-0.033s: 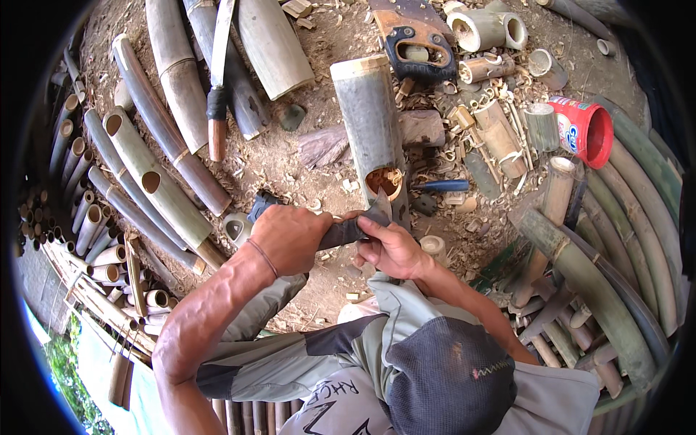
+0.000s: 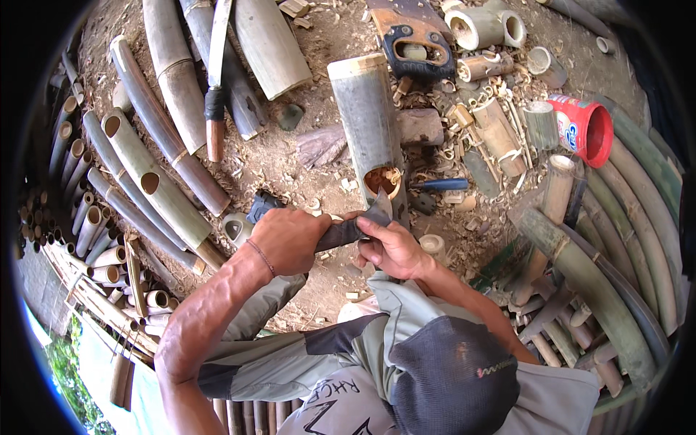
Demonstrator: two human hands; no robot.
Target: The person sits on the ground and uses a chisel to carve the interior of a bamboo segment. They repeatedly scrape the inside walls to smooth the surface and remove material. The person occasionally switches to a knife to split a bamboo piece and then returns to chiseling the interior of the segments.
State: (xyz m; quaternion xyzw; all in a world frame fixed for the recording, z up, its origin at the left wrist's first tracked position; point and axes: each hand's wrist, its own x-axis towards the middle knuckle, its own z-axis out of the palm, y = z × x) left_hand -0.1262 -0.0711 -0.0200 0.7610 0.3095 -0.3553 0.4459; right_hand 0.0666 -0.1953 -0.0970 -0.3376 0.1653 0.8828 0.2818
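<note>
My left hand [image 2: 286, 235] is closed on a dark knife [image 2: 378, 212]; a black bundle-like end [image 2: 264, 206] shows beyond the fist, probably its handle. My right hand [image 2: 397, 246] grips the knife nearer its pointed tip, thumb on top and fingers curled under. That tip is at the oval opening cut in a grey bamboo tube [image 2: 362, 116]. Pale shavings and a brown inner wall show inside the opening. The tube lies lengthwise ahead of me across a short log [image 2: 420, 127]. Its near end is partly hidden by my right hand.
A handsaw [image 2: 415, 51] and a blue-handled tool [image 2: 442, 185] lie by the tube. A long knife [image 2: 217, 80] is at the far left. Bamboo poles [image 2: 156, 181] lie left, more [image 2: 580, 275] right. A red tub [image 2: 596, 134] sits among cut pieces and shavings.
The view has shifted very slightly. Both hands, the knife and the bamboo tube keep nearly the same positions.
</note>
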